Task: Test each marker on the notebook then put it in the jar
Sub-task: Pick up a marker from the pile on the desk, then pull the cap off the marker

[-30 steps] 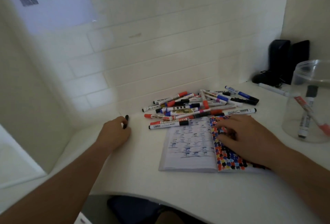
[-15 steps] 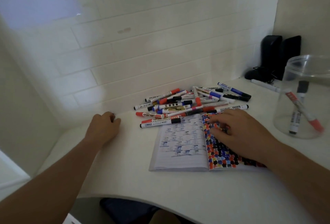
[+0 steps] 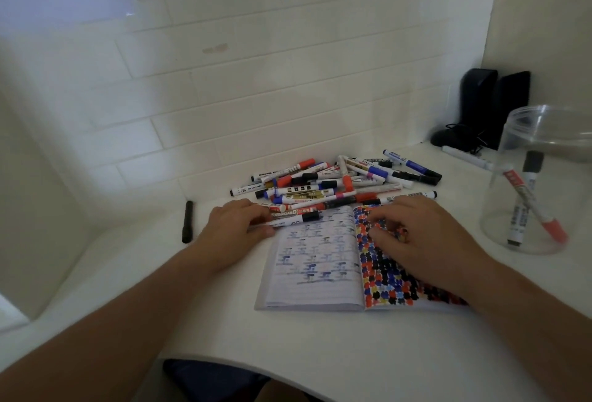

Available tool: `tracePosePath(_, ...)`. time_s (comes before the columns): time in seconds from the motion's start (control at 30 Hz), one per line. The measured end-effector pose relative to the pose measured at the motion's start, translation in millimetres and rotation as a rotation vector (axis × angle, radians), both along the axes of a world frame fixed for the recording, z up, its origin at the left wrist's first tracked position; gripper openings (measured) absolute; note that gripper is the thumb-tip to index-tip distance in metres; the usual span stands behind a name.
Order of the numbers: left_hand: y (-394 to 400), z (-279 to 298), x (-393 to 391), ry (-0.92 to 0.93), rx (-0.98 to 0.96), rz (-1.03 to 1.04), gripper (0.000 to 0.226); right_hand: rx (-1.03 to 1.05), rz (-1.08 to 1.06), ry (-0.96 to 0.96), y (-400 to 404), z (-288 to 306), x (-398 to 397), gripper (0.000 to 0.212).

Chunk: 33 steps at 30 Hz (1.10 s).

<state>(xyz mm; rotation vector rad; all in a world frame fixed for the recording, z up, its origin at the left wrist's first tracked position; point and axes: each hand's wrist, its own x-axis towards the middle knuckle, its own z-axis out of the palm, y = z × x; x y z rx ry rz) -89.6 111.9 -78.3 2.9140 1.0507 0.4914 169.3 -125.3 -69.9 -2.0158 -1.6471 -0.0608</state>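
An open lined paper notebook (image 3: 323, 260) lies flat on the white desk (image 3: 288, 337) at the centre of the frame, its left page covered with faint blue marks and its right page packed with red, blue and black blots. The left hand (image 3: 235, 228), just left of the notebook's upper corner, has its grip pinching a white whiteboard marker with a black cap (image 3: 294, 219), which lies across the top edge of the left page. The right hand (image 3: 419, 235) rests on the right page with its fingers loosely bent and pressing down on the paper; it appears to hold nothing. Directly above the notebook, toward the tiled wall, sits a loose heap of white-barrelled markers with red, blue and black caps (image 3: 336, 183). A slim black pen-like stick (image 3: 187, 221) lies alone on the desk left of the left hand, well apart from the heap. At the right edge of the frame stands a clear round plastic jar (image 3: 544, 132) with two markers leaning inside, one red-capped (image 3: 541, 212) and one black-capped (image 3: 525, 196). Behind the jar, in the upper right corner, stand two black upright boxes (image 3: 493, 103), with a white marker (image 3: 464, 158) lying near them.
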Motion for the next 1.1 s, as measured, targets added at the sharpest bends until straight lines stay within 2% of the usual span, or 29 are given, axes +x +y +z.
tracePosePath(0.13, -12.3, 7.0, 13.1, -0.143, 0.124, -0.091, 0.023, 0.095, -0.006, -0.023, -1.9, 6.3, -0.2, 0.038)
tracePosePath(0.23, -39.9, 30.0, 39.8, -0.237, 0.217, -0.292, 0.023, 0.181, -0.018, -0.027, -5.2, 15.2, -4.5, 0.039)
tracePosePath(0.3, -63.6, 45.7, 60.5, -0.296, 0.201, -0.424, 0.021, 0.181, -0.001, -0.059, -7.3, 18.4, -7.0, 0.049)
tracePosePath(0.37, -87.1, 57.3, 77.8, -0.379, 0.113, -0.471, 0.023, 0.127, 0.063, -0.085, -8.8, 17.6, -7.4, 0.056)
tracePosePath(0.4, -98.2, 61.5, 84.5, -0.449, 0.035, -0.475, 0.025, 0.114, 0.079, -0.093, -9.1, 17.1, -8.4, 0.045)
tracePosePath(0.47, -115.2, 65.6, 95.3, -0.603, -0.190, -0.491, 0.031, 0.129, 0.096, -0.029, -9.3, 18.3, -8.4, 0.009)
tracePosePath(0.5, -119.9, 65.5, 100.6, -0.667, -0.328, -0.513, 0.034, 0.164, 0.103, 0.048, -8.7, 16.9, -7.4, 0.022)
tracePosePath(0.57, -119.0, 60.0, 112.6, -0.716, -0.561, -0.558, 0.035, 0.209, 0.120, 0.258, -8.6, 13.9, -5.9, 0.022)
tracePosePath(0.63, -112.8, 50.0, 120.9, -0.654, -0.660, -0.598, 0.035, 0.253, 0.147, 0.516, -7.6, 15.9, -7.3, 0.012)
tracePosePath(0.7, -108.3, 34.2, 124.6, -0.547, -0.675, -0.608, 0.034, 0.275, 0.120, 0.757, -4.5, 14.5, -6.6, 0.013)
tracePosePath(0.77, -107.6, 20.8, 125.5, -0.417, -0.647, -0.578, 0.030, 0.292, 0.074, 0.895, -1.8, 13.2, -3.5, 0.012)
tracePosePath(0.83, -106.6, 13.5, 127.8, -0.318, -0.543, -0.552, 0.025, 0.277, 0.046, 0.949, -0.7, 11.5, -1.6, 0.013)
tracePosePath(0.93, -103.9, 13.7, 128.1, -0.300, -0.388, -0.541, 0.017, 0.268, 0.060, 1.026, -0.2, 9.4, -2.6, 0.013)
tracePosePath(1.1, -108.7, 12.0, 125.3, -0.237, -0.446, -0.614, 0.008, 0.295, 0.048, 1.056, -2.1, 10.6, -1.0, 0.023)
